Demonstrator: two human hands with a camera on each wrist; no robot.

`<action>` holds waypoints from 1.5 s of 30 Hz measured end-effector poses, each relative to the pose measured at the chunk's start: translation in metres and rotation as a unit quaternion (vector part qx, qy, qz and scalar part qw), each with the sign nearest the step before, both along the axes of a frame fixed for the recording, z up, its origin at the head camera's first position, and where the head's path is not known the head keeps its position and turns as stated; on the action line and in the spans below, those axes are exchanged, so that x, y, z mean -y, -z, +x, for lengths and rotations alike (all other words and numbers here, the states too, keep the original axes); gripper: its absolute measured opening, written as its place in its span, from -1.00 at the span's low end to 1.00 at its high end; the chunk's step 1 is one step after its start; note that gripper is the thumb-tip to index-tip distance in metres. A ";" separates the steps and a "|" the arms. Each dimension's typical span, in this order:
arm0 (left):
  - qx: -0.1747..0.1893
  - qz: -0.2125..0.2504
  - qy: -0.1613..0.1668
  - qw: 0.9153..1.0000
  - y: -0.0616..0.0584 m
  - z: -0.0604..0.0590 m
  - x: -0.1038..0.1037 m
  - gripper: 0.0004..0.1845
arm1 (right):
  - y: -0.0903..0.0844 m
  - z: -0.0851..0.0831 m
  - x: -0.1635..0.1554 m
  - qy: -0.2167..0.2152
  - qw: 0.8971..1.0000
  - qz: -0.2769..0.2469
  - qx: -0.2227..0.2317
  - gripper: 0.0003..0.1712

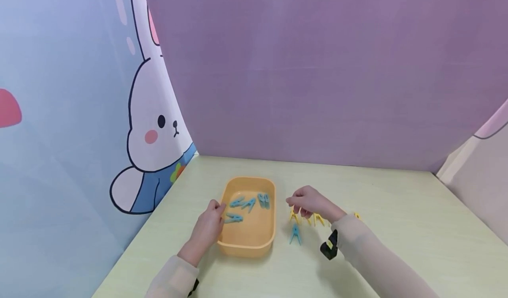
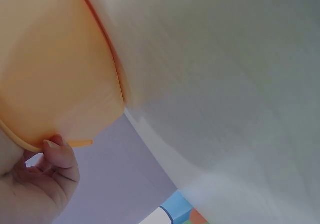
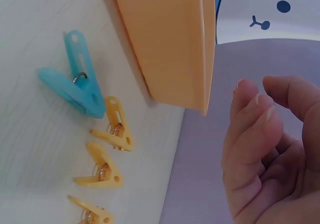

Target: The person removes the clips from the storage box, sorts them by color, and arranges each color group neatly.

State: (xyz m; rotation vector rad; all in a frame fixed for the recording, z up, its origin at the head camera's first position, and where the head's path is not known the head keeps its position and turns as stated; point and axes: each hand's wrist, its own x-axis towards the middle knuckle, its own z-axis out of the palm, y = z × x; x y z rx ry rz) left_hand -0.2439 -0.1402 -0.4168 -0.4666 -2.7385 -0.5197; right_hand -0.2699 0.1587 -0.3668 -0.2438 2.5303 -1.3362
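An orange plastic basin [image 1: 248, 236] stands on the table with several blue clothespins [image 1: 248, 204] inside. My left hand [image 1: 207, 226] pinches its left rim between thumb and fingers, as the left wrist view shows at the rim [image 2: 80, 143]. Just right of the basin, my right hand [image 1: 311, 201] hovers above the table, fingers bent and parted from the thumb, holding nothing. Below it a blue clothespin [image 1: 295, 234] lies on the table. Yellow clothespins [image 1: 319, 219] lie behind that one, partly covered by the right hand and wrist; the right wrist view shows yellow clothespins [image 3: 104, 171] in a row.
The pale green tabletop [image 1: 412, 227] extends to both sides. A purple backdrop [image 1: 309, 77] rises behind it, and a blue panel with a cartoon rabbit [image 1: 152, 126] stands at the left. Another yellow clothespin [image 1: 356, 215] shows just beyond the right sleeve.
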 end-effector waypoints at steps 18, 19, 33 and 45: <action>0.008 0.005 -0.006 1.000 -0.004 0.001 0.001 -0.56 | -0.022 -0.011 0.023 -0.009 1.000 0.017 -0.018 -0.76; 0.007 0.005 -0.007 1.000 -0.005 0.001 0.002 -0.56 | -0.023 -0.012 0.024 -0.008 1.000 0.015 -0.018 -0.77; 0.004 0.012 -0.007 1.000 -0.006 -0.001 0.003 -0.56 | -0.038 -0.017 0.048 -0.035 0.999 0.006 -0.033 -0.77; -0.001 0.013 0.002 1.000 -0.004 -0.001 0.002 -0.57 | -0.042 -0.024 0.064 -0.044 0.998 0.013 -0.037 -0.74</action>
